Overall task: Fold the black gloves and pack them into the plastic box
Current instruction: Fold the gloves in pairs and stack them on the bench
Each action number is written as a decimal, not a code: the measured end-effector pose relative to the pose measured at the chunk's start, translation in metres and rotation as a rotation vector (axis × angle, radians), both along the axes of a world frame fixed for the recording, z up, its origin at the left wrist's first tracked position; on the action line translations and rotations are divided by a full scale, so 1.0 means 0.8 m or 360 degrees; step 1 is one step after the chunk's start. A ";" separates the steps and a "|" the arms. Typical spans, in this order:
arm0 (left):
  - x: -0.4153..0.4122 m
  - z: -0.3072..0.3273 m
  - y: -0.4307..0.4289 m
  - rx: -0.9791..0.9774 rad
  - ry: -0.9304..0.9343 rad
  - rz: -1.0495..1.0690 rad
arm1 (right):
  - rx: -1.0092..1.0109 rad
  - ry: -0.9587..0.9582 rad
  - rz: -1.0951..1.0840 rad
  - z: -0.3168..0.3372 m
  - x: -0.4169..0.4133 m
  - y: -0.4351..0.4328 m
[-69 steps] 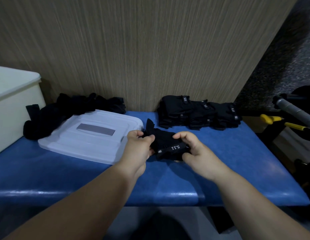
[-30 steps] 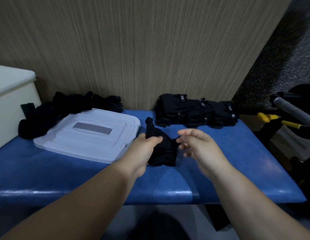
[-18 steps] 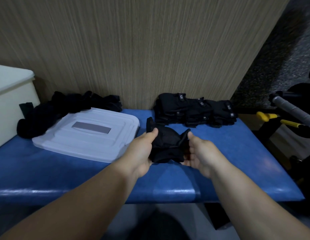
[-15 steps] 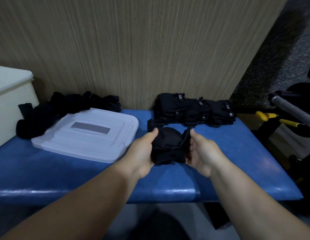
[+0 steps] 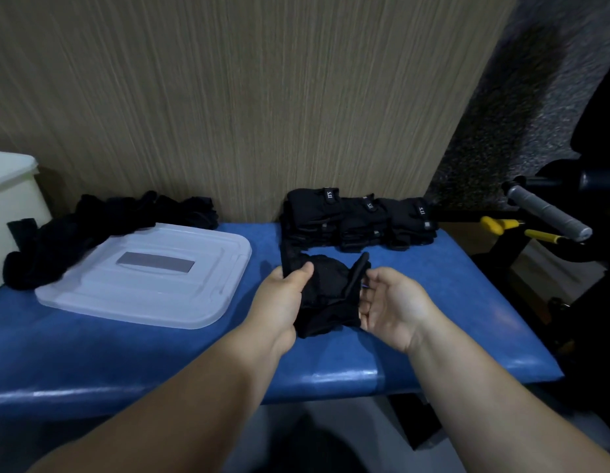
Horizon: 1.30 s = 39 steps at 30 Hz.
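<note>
Above the bench [image 5: 443,302], left hand [image 5: 282,300] still grips the glove [image 5: 329,290]; right hand [image 5: 394,303] now pinches its edge.

One lid [image 5: 143,295], one box [image 5: 10,203], one held glove [image 5: 329,291] (plus two piles [image 5: 358,216] [image 5: 92,223]).

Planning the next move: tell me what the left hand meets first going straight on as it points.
Gripping its black glove, the left hand would probably reach the folded glove stack; depth is unclear.
</note>
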<state>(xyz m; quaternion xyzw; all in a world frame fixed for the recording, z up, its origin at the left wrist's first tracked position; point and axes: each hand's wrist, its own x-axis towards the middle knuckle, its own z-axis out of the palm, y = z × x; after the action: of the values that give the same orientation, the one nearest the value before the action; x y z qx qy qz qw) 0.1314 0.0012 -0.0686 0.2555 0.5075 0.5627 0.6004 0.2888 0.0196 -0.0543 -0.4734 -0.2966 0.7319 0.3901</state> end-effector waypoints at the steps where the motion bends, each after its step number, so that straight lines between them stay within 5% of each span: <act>1: 0.005 0.001 0.000 -0.0011 -0.0010 -0.0011 | 0.0033 -0.0053 0.0023 -0.001 0.003 0.000; 10: 0.050 0.006 0.008 -0.0207 -0.0150 -0.0191 | 0.0058 -0.0246 0.0079 0.009 0.029 0.001; 17: 0.063 0.007 0.017 -0.0177 -0.0214 -0.0277 | 0.0063 -0.0019 0.0016 0.017 0.046 0.008; 25: 0.078 -0.003 0.036 -0.0125 0.0024 -0.0158 | 0.0222 -0.0334 -0.0119 0.014 0.051 0.011; 31: 0.083 -0.012 0.044 -0.0064 0.0061 -0.0054 | 0.0127 0.0106 -0.0078 0.004 0.069 0.025; 39: 0.087 -0.011 0.047 -0.0069 0.0064 -0.0041 | 0.0082 -0.0107 -0.0167 -0.005 0.070 0.029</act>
<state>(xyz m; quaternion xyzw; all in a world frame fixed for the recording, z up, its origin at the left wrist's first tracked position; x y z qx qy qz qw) 0.2011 0.0391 -0.0772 0.2602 0.5281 0.5385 0.6028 0.3445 0.0429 -0.0582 -0.5025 -0.3031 0.6862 0.4298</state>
